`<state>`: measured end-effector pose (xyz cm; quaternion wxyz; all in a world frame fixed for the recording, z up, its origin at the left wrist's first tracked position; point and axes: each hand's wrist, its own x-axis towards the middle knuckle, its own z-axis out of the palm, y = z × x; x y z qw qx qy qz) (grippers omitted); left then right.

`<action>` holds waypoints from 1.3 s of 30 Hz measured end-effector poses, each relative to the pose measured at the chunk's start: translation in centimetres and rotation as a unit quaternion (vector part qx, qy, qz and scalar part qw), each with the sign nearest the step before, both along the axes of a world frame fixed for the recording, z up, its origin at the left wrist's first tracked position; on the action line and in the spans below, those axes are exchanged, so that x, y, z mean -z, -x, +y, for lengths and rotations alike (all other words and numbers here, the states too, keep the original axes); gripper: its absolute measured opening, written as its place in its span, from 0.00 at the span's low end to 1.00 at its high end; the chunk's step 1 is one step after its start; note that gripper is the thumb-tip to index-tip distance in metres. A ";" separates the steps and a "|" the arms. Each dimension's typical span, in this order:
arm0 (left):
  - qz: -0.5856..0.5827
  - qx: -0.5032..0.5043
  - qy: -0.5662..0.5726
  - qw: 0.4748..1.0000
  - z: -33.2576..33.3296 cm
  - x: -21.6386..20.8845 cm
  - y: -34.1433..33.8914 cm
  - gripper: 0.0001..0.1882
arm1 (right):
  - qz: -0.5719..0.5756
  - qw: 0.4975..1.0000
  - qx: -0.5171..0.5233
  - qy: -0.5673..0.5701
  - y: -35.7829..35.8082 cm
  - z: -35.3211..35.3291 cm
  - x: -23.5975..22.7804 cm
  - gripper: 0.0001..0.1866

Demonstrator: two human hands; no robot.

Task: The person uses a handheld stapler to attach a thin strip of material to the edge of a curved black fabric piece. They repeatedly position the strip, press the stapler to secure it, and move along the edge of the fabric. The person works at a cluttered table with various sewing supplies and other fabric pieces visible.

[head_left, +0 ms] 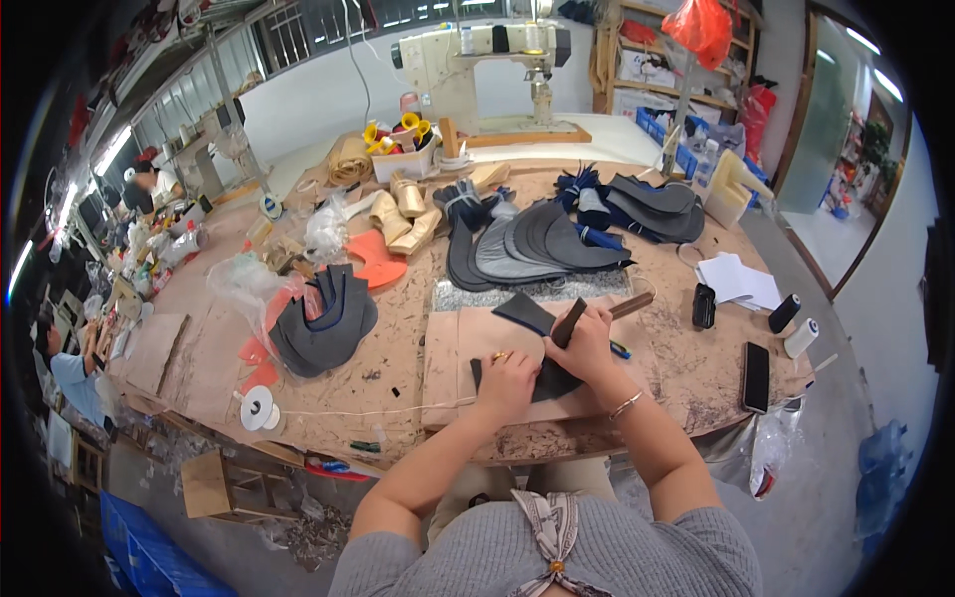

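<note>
My left hand (508, 385), with a ring on one finger, lies on a dark grey cut piece (557, 383) with its fingers stretched forward. Beneath and ahead of those fingers is a beige flat shape (514, 341). My right hand (589, 345) is closed around a dark brown handle-like tool (570, 322), tilted, its lower end down at the dark piece. What that end looks like is hidden. A second brown stick (633, 304) reaches out beyond the right hand. Another dark grey piece (521, 311) lies just ahead. All rest on a tan board (450, 393).
Ahead are fanned dark grey pieces (542, 241) and tied dark bundles (657, 211). More dark pieces (323, 328) and a white spool (260, 409) lie left. Phone (756, 376), black case (703, 306) and thread cones (800, 338) sit right. A sewing machine (482, 75) stands behind.
</note>
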<state>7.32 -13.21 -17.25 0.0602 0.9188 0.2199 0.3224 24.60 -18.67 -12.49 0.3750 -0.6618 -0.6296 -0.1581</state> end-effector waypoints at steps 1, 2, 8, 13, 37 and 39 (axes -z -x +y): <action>-0.012 0.036 0.022 0.999 0.5 0.0 1.2 0.02 | 0.047 0.998 -0.019 0.027 0.1 -0.3 -0.2 0.10; -0.008 0.052 0.015 0.998 1.0 -0.2 1.6 0.02 | 0.025 0.999 -0.022 0.024 0.1 -0.3 -0.6 0.10; 0.029 0.050 -0.022 0.998 1.1 -0.5 1.7 0.03 | 0.002 0.995 0.032 -0.092 3.5 -1.1 -2.6 0.09; 0.010 -0.023 0.031 0.999 -0.5 -0.5 1.4 0.03 | -0.025 0.999 -0.006 -0.034 1.4 -0.5 -1.9 0.09; -0.039 -0.037 0.090 0.995 -1.5 0.5 -0.8 0.04 | -0.027 0.991 0.044 -0.123 1.3 -1.1 -3.5 0.08; -0.027 -0.056 0.121 0.991 -2.0 0.6 -1.1 0.05 | 0.025 0.989 0.045 -0.141 2.6 -1.7 -5.1 0.08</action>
